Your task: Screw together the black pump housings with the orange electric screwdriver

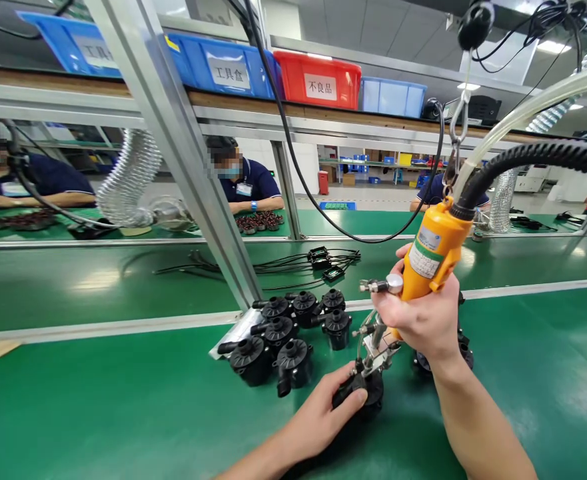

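My right hand (423,313) is wrapped round an orange powered screwdriver (430,253) that hangs from a hook and a black hose. Its metal tip (373,350) points down onto a black pump part (368,393) on the green table. My left hand (323,413) grips that black part from the left and steadies it. Several more black pump parts (283,333) lie in a cluster just left of my hands. Another black part (466,353) sits behind my right wrist, mostly hidden.
A slanted aluminium post (188,167) meets the table by the cluster. Black cables (318,260) lie on the green conveyor belt (98,280) behind. Other people sit at the far bench. Blue and red bins (318,80) stand on the shelf above.
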Demonstrator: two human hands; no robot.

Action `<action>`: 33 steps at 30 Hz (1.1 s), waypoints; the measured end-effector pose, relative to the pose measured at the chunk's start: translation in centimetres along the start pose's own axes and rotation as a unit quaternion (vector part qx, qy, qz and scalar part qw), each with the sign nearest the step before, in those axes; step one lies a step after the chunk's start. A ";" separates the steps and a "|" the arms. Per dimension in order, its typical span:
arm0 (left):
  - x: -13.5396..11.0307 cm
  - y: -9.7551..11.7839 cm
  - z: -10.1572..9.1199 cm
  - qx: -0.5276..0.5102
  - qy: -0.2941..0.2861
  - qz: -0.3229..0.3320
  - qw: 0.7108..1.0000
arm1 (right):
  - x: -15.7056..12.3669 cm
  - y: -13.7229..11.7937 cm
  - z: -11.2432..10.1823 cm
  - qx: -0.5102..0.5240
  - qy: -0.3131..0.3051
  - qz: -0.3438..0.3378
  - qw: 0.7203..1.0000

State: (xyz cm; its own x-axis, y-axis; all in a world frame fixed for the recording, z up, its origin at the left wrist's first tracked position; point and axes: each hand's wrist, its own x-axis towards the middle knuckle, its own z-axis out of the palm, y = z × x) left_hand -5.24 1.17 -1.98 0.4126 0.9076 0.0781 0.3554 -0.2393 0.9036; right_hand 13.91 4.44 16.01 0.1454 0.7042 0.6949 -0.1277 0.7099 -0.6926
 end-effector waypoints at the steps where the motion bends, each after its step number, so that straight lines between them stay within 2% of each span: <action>1: 0.0 0.2 0.0 -0.003 0.001 0.006 1.000 | -0.1 0.1 0.1 -0.002 -0.001 0.008 1.000; 7: 0.1 0.6 0.3 -0.024 0.004 0.019 1.000 | -0.3 0.7 0.0 -0.003 -0.010 0.021 1.000; 12: -0.4 -1.2 0.5 -0.013 0.046 -0.019 0.999 | 0.0 1.1 -0.3 0.001 0.008 0.027 1.000; 14: -0.7 -2.0 0.5 -0.024 0.050 -0.026 0.998 | 0.3 0.2 -1.2 -0.014 0.025 0.018 0.999; 16: -0.9 -2.5 0.6 -0.036 0.027 -0.012 0.999 | 0.4 -1.3 -2.9 -0.047 0.042 -0.003 0.998; 19: -0.6 -2.3 1.2 -0.031 0.021 0.009 0.999 | 0.1 -3.5 -5.7 -0.081 0.055 -0.025 0.995; 21: -0.2 -1.8 1.9 -0.030 0.034 0.012 0.999 | -0.4 -4.3 -6.5 -0.054 0.035 -0.015 0.998; 23: 0.2 -1.4 2.4 -0.048 0.034 0.022 0.998 | -0.9 -4.4 -6.1 0.013 0.007 0.002 1.000; 27: 0.5 -0.9 2.8 -0.067 0.030 0.045 0.996 | -1.3 -3.3 -2.8 0.113 -0.004 0.002 0.994; 30: 0.3 -0.6 2.6 -0.040 0.049 0.021 0.998 | -0.9 -2.6 -0.7 0.076 0.001 -0.009 0.997; 33: 0.3 -0.4 2.6 -0.027 0.057 0.008 0.998 | -0.5 -2.2 -0.1 0.031 -0.001 -0.022 0.999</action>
State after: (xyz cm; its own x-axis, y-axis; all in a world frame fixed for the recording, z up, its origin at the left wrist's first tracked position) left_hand -3.07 0.62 -3.38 0.3189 0.9378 0.1372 0.3031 -0.2381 0.9227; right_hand 14.22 2.53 17.23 0.1511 0.6719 0.7251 -0.1818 0.7399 -0.6477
